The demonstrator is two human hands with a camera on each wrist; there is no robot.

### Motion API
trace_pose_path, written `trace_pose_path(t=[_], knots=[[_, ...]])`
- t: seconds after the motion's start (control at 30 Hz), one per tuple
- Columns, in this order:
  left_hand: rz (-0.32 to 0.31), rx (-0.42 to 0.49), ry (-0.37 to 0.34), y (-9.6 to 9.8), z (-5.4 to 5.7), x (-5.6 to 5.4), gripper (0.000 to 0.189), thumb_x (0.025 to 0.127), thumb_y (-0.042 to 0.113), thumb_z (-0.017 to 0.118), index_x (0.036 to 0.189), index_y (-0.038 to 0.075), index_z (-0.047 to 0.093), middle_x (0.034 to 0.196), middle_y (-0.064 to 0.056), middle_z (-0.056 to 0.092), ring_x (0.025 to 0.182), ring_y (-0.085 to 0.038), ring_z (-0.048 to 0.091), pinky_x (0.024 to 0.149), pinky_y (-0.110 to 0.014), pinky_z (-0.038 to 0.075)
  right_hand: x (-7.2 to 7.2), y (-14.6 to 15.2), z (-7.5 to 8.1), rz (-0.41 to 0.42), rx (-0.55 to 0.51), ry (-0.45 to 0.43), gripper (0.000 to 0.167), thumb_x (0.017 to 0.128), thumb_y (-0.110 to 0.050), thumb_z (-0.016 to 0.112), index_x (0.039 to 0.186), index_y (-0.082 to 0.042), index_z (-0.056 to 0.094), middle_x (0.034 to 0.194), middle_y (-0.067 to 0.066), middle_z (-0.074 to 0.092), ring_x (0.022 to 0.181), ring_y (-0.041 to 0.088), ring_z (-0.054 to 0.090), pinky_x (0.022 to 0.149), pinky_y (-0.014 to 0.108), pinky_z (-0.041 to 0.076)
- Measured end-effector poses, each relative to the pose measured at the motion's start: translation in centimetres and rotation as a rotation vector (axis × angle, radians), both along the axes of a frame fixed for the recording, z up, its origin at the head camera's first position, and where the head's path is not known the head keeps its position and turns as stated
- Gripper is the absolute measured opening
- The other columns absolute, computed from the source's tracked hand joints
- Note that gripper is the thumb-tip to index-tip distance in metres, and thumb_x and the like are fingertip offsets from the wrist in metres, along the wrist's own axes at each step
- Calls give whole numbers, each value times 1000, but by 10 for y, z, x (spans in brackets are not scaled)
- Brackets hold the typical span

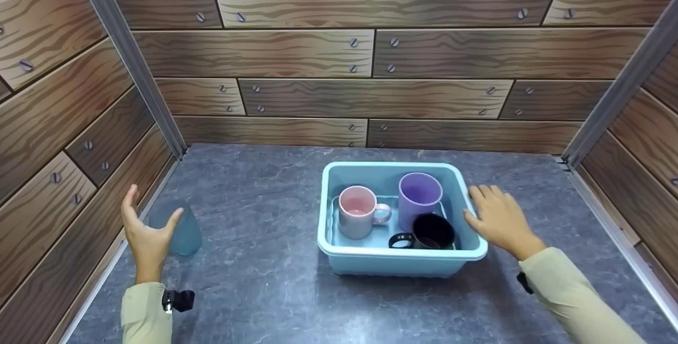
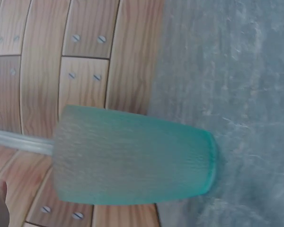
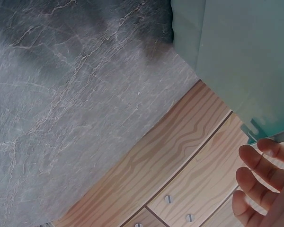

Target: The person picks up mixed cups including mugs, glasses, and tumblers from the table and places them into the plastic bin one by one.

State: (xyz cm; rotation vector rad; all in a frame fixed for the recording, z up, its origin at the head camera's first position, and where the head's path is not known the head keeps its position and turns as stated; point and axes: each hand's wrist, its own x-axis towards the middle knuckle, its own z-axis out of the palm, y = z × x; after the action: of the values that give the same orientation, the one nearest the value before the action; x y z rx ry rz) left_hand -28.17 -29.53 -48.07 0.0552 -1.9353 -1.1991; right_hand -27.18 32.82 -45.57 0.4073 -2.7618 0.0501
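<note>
A translucent teal cup point(image 2: 137, 156) stands on the grey tabletop at the left. My left hand point(image 1: 149, 232) is beside it, thumb and fingers spread wide; in the left wrist view only some fingertips show, apart from the cup. A light-blue plastic basin point(image 1: 392, 265) stands right of centre. It holds a pink-and-grey mug point(image 1: 356, 225), a purple cup point(image 1: 408, 211) and a black mug point(image 1: 431, 231). At the basin's right rim is my right hand point(image 1: 500, 217), its fingers loosely bent; the fingertips point(image 3: 270, 147) meet the rim without a visible firm grip.
Wood-plank patterned walls point(image 1: 304, 52) enclose the back and both sides of the table point(image 1: 254, 280). Grey metal posts point(image 1: 140, 68) run up the corners. The basin's rim stands higher than the tabletop.
</note>
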Motion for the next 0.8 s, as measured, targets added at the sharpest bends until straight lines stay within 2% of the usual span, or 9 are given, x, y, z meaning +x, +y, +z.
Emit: trace_pose_path(t=[0.17, 0.3, 0.57, 0.8], knots=[[21, 25, -49, -4, -12, 1, 88, 70, 3, 79, 143, 5, 30, 145, -15, 35, 135, -30, 32, 114, -29, 24, -1, 1, -1, 11, 3, 11, 46, 87, -30, 55, 115, 6, 53, 102, 23, 59, 93, 39, 53, 77, 53, 43], [17, 45, -67, -6, -18, 1, 90, 68, 2, 79, 143, 4, 28, 145, -16, 34, 134, -32, 32, 114, -32, 24, -1, 2, -2, 12, 4, 12, 46, 87, -30, 54, 115, 6, 53, 102, 23, 60, 92, 39, 53, 76, 53, 43], [-27, 139, -122, -8, -28, -1, 96, 69, 0, 79, 146, 4, 21, 151, -13, 28, 139, -31, 27, 114, -42, 22, -1, 2, -2, 10, -3, 10, 46, 86, -30, 54, 114, 6, 53, 101, 24, 60, 92, 39, 53, 77, 53, 43], [-87, 202, -174, -7, -36, -2, 98, 72, 1, 77, 148, 5, 14, 152, -17, 21, 141, -36, 22, 116, -46, 16, -1, 2, -1, 13, -3, 8, 45, 86, -31, 55, 113, 6, 53, 100, 23, 60, 92, 38, 53, 76, 52, 43]])
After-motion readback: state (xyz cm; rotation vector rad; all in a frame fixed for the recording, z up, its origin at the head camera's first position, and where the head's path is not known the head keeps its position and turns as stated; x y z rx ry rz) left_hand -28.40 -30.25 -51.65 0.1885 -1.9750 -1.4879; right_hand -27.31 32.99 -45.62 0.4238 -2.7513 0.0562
